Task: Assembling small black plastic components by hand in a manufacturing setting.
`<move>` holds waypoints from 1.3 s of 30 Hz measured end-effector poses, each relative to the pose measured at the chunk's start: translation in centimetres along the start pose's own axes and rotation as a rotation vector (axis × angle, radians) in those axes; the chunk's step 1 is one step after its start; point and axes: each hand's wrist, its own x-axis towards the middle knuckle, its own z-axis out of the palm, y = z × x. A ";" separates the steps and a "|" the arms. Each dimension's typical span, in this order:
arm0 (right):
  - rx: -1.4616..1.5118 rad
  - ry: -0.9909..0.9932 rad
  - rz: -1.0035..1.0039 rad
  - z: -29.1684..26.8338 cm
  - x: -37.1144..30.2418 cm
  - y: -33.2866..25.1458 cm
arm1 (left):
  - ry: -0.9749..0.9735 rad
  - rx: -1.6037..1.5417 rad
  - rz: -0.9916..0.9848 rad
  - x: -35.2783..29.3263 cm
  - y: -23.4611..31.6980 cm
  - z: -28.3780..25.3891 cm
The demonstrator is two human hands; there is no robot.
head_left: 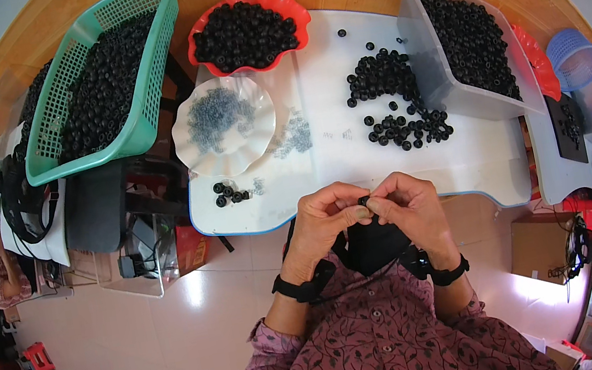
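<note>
Head view showed us both hands meeting over the near edge of the white table [337, 59]. Our left hand [326, 219] was curled, thumb and forefinger pinched shut on a small black bead [364, 201], and our right hand [412, 206] was curled the same way, its fingertips closed on that bead from the other side, so the two hands touched at the tips. We could not tell whether anything else sat between the fingers. Each wrist wore a black band.

Just beyond the right hand lay a loose scatter of black beads [396, 100] on the table, and further out to the right of it stood a clear bin [422, 56] full of the same beads. Beyond the left hand, near it, sat a tiny cluster of black beads [229, 193], and past that a white scalloped dish [224, 126] holding small greyish pieces. Farther off ahead was a red scalloped bowl [247, 31] heaped with beads, and well out to the left a green mesh basket [104, 76], tilted and also filled with them.
</note>
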 end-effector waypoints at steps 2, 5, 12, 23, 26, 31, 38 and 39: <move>0.079 -0.023 0.055 0.0 0.0 0.0 | 0.014 -0.074 -0.024 -0.1 -0.1 0.1; 0.166 -0.046 0.073 0.1 0.0 -0.3 | 0.040 -0.212 -0.045 -0.2 -0.3 0.1; 0.132 -0.023 0.070 0.7 0.1 -0.2 | 0.059 -0.318 -0.057 -0.4 -0.2 0.1; 0.000 0.051 0.020 1.6 0.6 1.2 | 0.123 -0.069 -0.040 -0.5 0.5 0.3; -0.014 0.043 -0.001 1.6 1.1 1.9 | 0.149 -0.054 -0.033 -0.3 0.0 -0.2; -0.125 0.058 -0.061 1.1 2.0 2.0 | 0.225 -0.123 -0.039 -0.2 0.0 -0.2; -0.538 0.249 -0.311 -1.0 4.9 1.1 | 0.291 -0.149 -0.050 -0.3 -0.2 -1.1; -0.579 0.245 -0.309 -1.2 5.1 0.5 | 0.299 -0.157 -0.049 -0.3 -0.1 -1.1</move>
